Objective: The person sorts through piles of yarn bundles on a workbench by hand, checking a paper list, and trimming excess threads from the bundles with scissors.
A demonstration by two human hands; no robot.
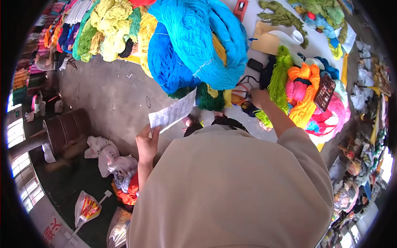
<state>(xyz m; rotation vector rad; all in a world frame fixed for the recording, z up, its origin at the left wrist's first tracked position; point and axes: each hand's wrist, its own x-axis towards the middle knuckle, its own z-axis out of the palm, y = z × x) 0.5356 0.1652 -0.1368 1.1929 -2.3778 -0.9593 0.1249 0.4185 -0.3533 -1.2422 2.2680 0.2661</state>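
Note:
My left hand [147, 141] pinches the lower edge of a white sheet of paper [173, 110] with faint printed lines, held out beside my body. My right hand [259, 98] is low over the table's near edge, beside a lime-green yarn skein [280, 74]. Its fingers look curled, and what they hold, if anything, is hidden. Left of it lie dark cords [248, 79] and a small black object [254, 65]. Large bright-blue yarn skeins [198, 37] hang over the table edge in front of me, with dark green yarn [209, 97] below.
On the table are orange yarn [304, 89], a patterned phone [325, 93], brown cardboard [265, 38], a white roll [292, 36] and a red device [240, 9]. Yellow skeins [111, 25] lie at left. A rusty drum [68, 128] and white bags [111, 157] stand on the floor.

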